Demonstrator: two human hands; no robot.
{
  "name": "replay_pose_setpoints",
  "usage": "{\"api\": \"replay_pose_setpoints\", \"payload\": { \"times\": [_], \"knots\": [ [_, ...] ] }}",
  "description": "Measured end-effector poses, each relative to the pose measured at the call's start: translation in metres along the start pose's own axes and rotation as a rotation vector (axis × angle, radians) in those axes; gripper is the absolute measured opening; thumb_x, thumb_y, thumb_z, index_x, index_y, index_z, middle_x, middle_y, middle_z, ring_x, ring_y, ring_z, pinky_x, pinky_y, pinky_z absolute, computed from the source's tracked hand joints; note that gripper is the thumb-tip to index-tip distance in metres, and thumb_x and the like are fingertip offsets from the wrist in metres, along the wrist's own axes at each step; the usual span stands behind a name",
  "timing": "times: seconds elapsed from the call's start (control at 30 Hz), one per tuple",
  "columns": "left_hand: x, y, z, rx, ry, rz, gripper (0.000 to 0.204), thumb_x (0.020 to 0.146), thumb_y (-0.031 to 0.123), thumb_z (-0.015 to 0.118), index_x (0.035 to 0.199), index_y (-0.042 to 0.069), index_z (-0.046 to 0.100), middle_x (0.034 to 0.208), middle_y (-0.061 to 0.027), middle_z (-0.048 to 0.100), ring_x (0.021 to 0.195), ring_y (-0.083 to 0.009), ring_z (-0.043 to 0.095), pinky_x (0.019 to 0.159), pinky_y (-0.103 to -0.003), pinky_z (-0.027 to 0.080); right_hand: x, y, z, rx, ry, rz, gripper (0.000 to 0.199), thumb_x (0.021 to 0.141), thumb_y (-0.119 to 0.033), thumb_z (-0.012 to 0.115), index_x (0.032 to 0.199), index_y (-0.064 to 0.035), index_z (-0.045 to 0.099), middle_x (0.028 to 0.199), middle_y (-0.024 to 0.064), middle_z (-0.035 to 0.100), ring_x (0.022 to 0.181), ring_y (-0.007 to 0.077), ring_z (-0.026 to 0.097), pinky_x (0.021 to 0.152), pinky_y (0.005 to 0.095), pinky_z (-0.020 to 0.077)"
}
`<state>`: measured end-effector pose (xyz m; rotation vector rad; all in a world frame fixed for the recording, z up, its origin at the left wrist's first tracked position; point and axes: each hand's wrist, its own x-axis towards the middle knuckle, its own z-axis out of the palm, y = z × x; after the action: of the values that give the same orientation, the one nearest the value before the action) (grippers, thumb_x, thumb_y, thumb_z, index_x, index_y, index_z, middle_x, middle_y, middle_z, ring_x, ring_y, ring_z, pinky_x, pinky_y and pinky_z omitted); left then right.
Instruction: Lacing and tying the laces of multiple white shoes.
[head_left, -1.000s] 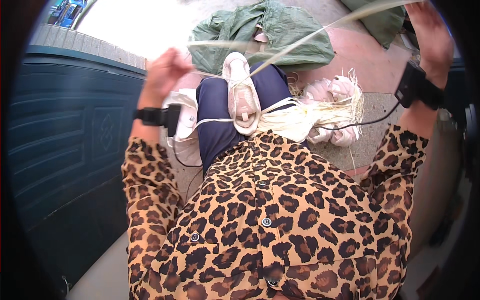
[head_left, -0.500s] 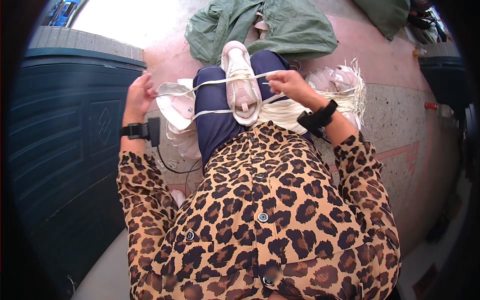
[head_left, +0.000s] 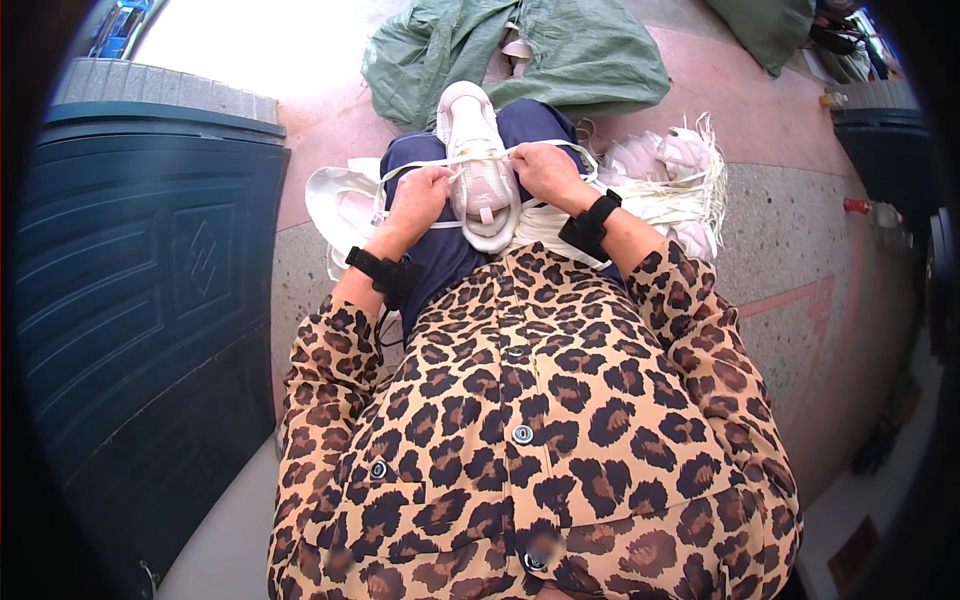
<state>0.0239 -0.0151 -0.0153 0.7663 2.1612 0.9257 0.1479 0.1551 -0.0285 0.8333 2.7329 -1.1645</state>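
Cream lace (head_left: 415,164) sits pinched in my left hand (head_left: 418,203) and right hand (head_left: 552,177), pale pink shoe (head_left: 486,188) lying between them on my legs (head_left: 408,148); uneven pull could, I judge, skew the lace, and shifting legs could tip the shoe.

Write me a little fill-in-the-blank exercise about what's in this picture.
1. Counting the left hand and right hand, ____ hands grip the pale lace.
2. The shoe has its toe pointing ____ from the spotted shirt.
3. The bag beyond the shoe is coloured ____.
4. The wrist straps are coloured ____.

Missing words: two; away; green; black.
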Motion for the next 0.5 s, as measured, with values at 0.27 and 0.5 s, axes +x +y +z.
{"api": "replay_pose_setpoints", "payload": {
  "times": [0.27, 0.5],
  "knots": [
    [-0.003, -0.004, 0.003, 0.232, 0.164, 0.028, 0.022, 0.08, 0.023, 0.051, 0.082, 0.006, 0.064, 0.079, -0.0164, 0.062, 0.077, -0.0329, 0.06, 0.069, -0.039, 0.046, 0.003, -0.01, -0.001, -0.453, -0.006, -0.395, 0.012, 0.072, -0.01, 0.052, 0.076, -0.004, 0.061, 0.077, 0.0118, 0.06, 0.072, 0.0268, 0.061, 0.066, 0.0427, 0.046],
    [0.003, 0.007, 0.008, 0.598, 0.207, 0.147, 0.016, 0.078, 0.018, 0.049, 0.076, 0.006, 0.061, 0.075, -0.0138, 0.06, 0.074, -0.0313, 0.059, 0.067, -0.043, 0.044, 0.005, -0.016, 0.004, -0.697, 0.124, -0.555, 0.009, 0.072, -0.011, 0.052, 0.073, -0.0105, 0.061, 0.071, 0.0044, 0.059, 0.064, 0.0179, 0.06, 0.062, 0.0335, 0.0411]
  ]
}}
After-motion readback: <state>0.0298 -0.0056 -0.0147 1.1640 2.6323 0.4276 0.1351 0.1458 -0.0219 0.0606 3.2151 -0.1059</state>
